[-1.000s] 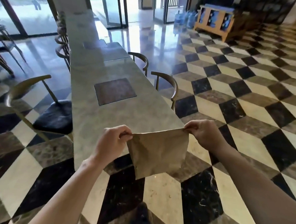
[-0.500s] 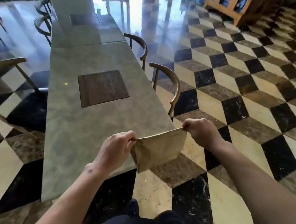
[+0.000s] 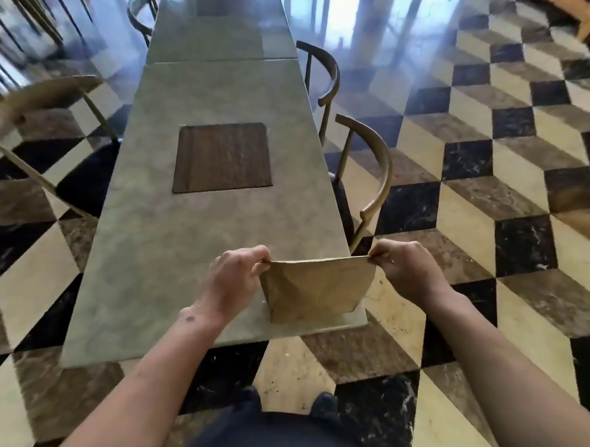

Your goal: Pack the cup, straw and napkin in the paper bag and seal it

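Note:
A brown paper bag hangs over the near right corner of the long marble table, its top edge pulled flat. My left hand pinches the bag's top left corner. My right hand pinches the top right corner. The bag's bottom is at or just above the tabletop; I cannot tell whether it touches. No cup, straw or napkin shows in the head view; what the bag holds is hidden.
A dark wooden square inlay is set in the tabletop beyond the bag. Curved-back chairs stand at the right edge and at the left. The floor is glossy cube-patterned tile. My shoes are just short of the table's end.
The view has tilted down and come closer to the table's end. The bag, held in both hands throughout, has moved from over the floor to above the table's near right corner.

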